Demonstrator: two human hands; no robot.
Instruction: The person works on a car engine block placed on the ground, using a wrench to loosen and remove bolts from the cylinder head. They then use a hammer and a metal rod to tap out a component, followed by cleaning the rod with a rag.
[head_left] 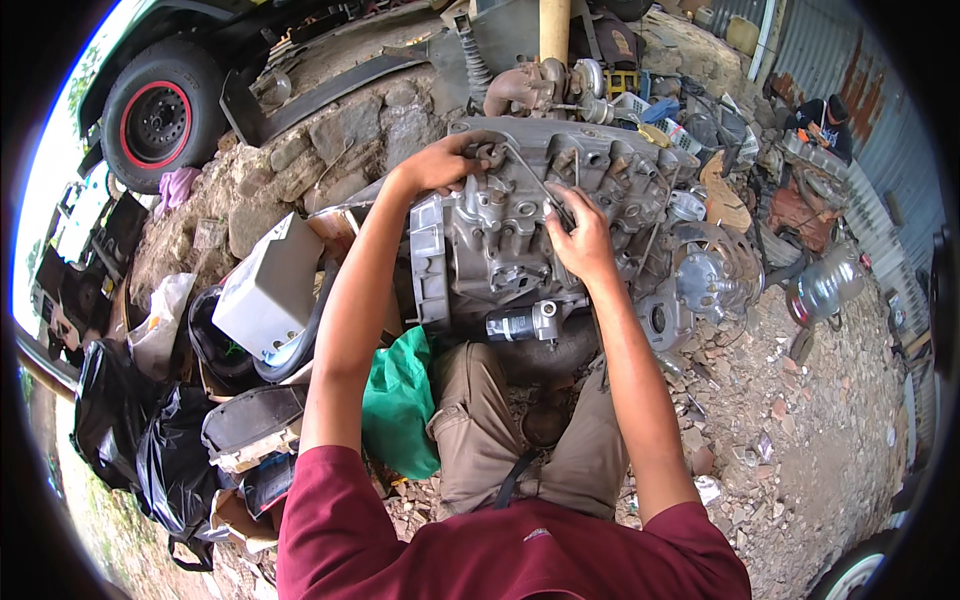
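Observation:
A grey engine [530,250] lies across the space before me, with a dark cylindrical filter [510,325] at its lower side. My left hand [450,165] is at the engine's upper left, fingers curled around a small dark metal piece whose shape is partly hidden. A thin metal rod [530,168] slants from beside that hand down to my right hand [578,235], whose thumb and fingers close on it over the middle of the engine. I cannot tell whether the rod is a tool or a part.
Plastic bags [170,450], a white box [270,280] and a green sack [400,400] lie left. A rusty turbocharger assembly [530,90] sits behind. A wheel [160,130] stands upper left. A bottle [820,285] lies on rubble right; another person [825,125] is at far upper right.

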